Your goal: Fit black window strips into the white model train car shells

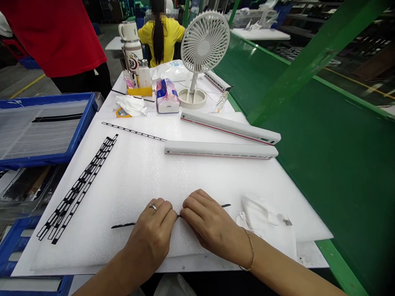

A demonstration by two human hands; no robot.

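Close together over the near part of the foam-covered table, my left hand [154, 233] and my right hand [208, 221] both pinch one thin black strip [123, 225]. Its ends stick out past each hand, the left one lower than the right. My fingers hide its middle. On the left lies a stack of black strips with window-like cut-outs [82, 183]. Another such strip [133, 131] lies alone farther back. Two long white train-carriage-shaped shells with a red line, a front one [220, 149] and a rear one [230, 128], rest beyond my hands.
A crumpled white cloth [266, 224] lies right of my right hand. At the back stand a white fan [204, 49], a tissue pack [167, 97] and a bottle [132, 55]. A blue crate [84, 131] flanks the left, a green conveyor [313, 169] the right. Two people are beyond.
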